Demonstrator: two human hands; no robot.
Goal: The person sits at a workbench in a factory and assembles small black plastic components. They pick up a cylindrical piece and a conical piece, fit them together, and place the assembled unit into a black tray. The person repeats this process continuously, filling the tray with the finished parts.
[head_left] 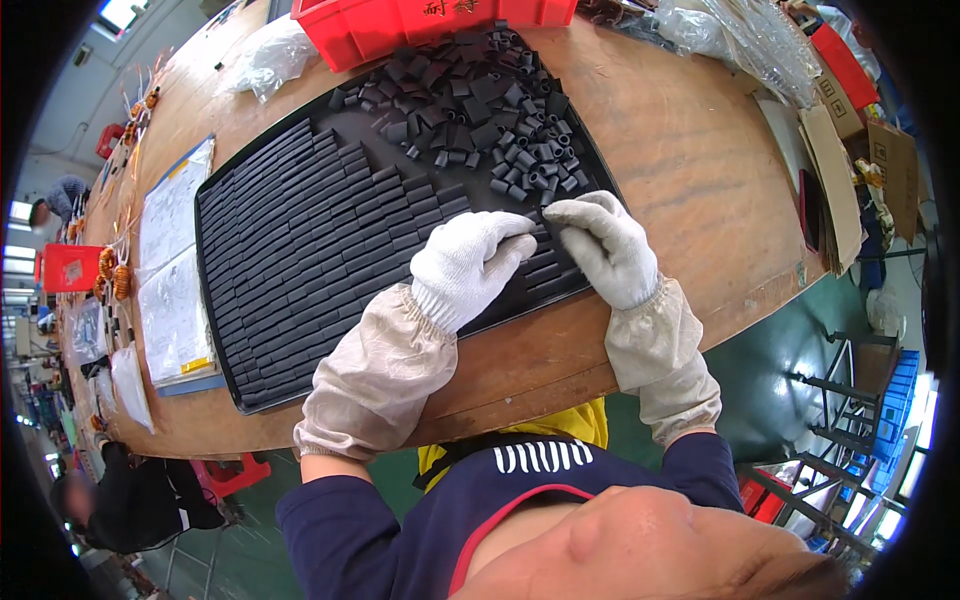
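Head view: a black tray (215, 300) lies on the wooden bench (680, 150), its long axis running diagonally from near left to far right. Rows of black rectangular pieces (300, 240) fill it; loose pieces (480, 100) heap at the far end. The gloved left hand (468, 265) and right hand (605, 248) press fingertips onto the near-right rows, each grip loose, grasping nothing that can be seen.
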